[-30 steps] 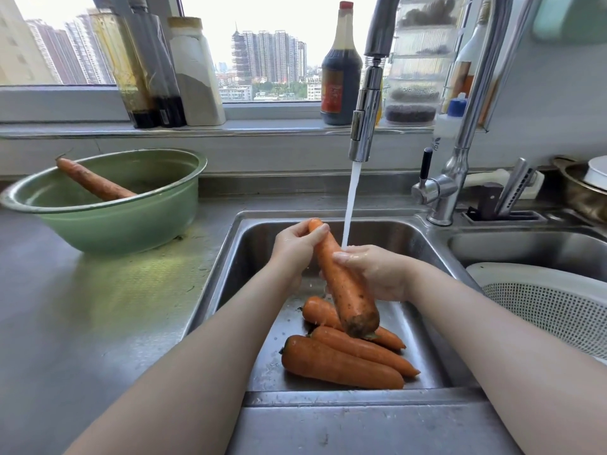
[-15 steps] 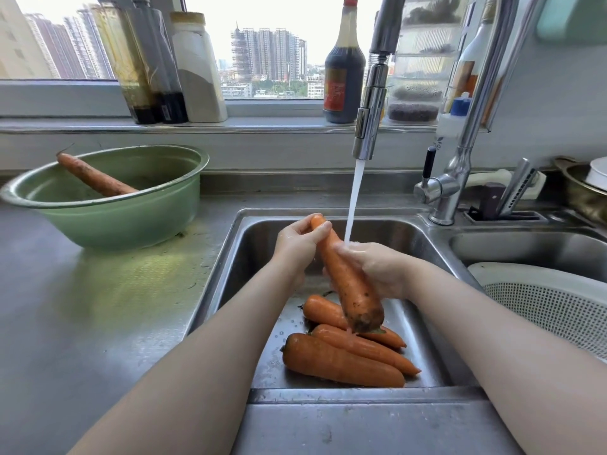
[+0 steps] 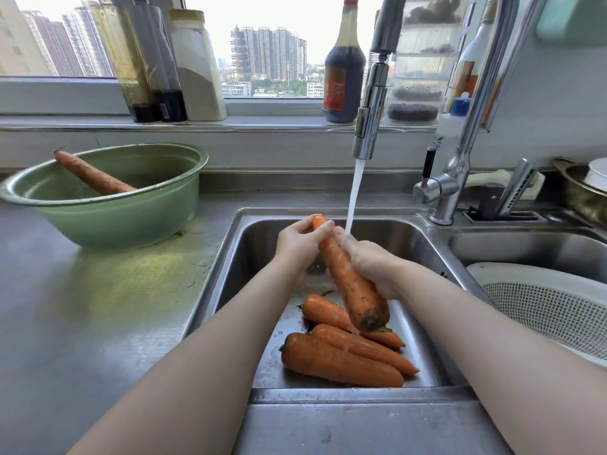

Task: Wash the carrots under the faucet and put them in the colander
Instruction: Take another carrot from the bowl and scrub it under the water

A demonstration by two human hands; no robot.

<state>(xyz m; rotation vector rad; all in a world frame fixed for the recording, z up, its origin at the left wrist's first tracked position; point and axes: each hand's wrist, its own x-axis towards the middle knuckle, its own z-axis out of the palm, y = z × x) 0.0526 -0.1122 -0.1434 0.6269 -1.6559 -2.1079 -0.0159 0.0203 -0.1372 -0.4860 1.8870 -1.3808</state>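
Over the left sink basin (image 3: pixel 249 244) I hold a large orange carrot (image 3: pixel 351 284), thin tip up and thick end down. My left hand (image 3: pixel 300 246) grips its tip, and my right hand (image 3: pixel 371 262) wraps round its middle. Water runs from the faucet head (image 3: pixel 369 126) onto my right hand and the carrot. Three more carrots (image 3: pixel 341 364) lie wet on the basin floor below. A white colander (image 3: pixel 551 303) sits in the right basin. One unwashed carrot (image 3: pixel 90 175) leans in a green bowl (image 3: pixel 131 218) on the counter at left.
Bottles and jars (image 3: pixel 164 64) line the window sill, among them a dark sauce bottle (image 3: pixel 343 64). The faucet base and lever (image 3: pixel 443 188) stand behind the sink, next to a knife holder (image 3: pixel 505 198). A metal pot (image 3: pixel 584 188) sits at far right. The steel counter (image 3: pixel 98 307) stretches left.
Both hands keep their hold on the carrot under the stream. My right hand has slid a little down the carrot, and the carrot's thick end has swung slightly right.
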